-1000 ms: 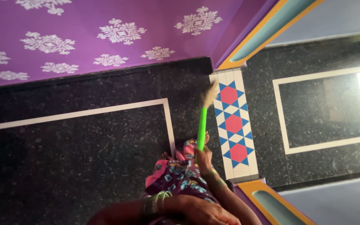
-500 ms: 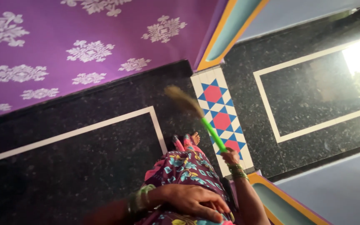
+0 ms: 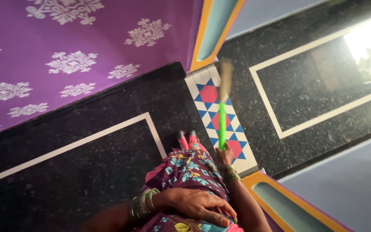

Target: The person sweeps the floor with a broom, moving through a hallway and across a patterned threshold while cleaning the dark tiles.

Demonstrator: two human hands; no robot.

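Note:
My right hand (image 3: 225, 157) grips the green handle of a broom (image 3: 222, 122). Its pale bristles, blurred by motion, reach toward the doorway corner over a strip of red, blue and white patterned tiles (image 3: 206, 94). My left hand (image 3: 200, 205), with bangles on the wrist, rests flat against the colourful floral cloth (image 3: 190, 169) of my garment. My toes show just beyond the cloth's hem.
A black speckled stone floor (image 3: 86, 180) has white inlaid border lines. A purple wall (image 3: 65, 43) with white floral motifs stands behind. An orange and teal door frame (image 3: 213, 30) flanks the tiled threshold. Bright light reflects on the floor at upper right.
The broom swung left half a second ago and has now swung back to point straight ahead over the patterned tiles. The view shifted; my left hand stays on the cloth.

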